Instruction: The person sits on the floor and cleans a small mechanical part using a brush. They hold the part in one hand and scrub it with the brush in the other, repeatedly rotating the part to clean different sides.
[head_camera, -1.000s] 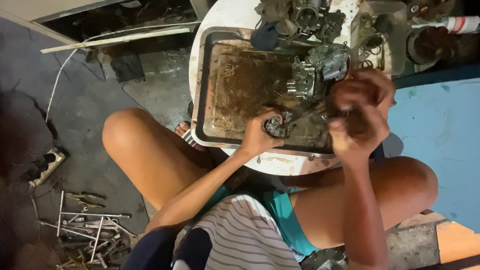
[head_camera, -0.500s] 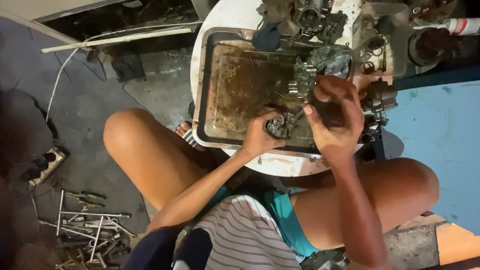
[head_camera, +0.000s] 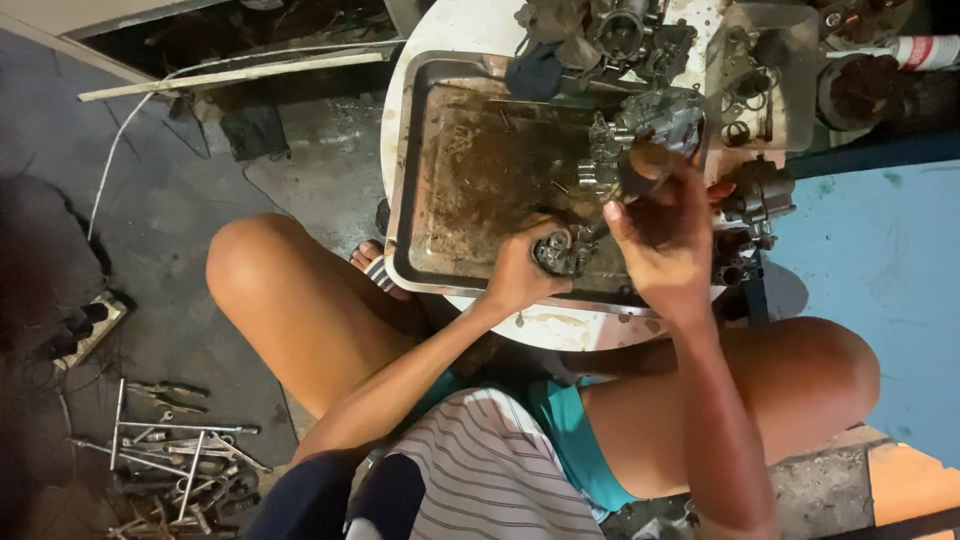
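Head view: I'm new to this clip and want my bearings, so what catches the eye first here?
The grimy metal tray on the round white table stands out first. Over its near edge the left hand grips a small dark metal part, while the right hand is raised over the tray's right side, beside a grey carburettor-like assembly. On the floor at lower left lies a scatter of hand tools.
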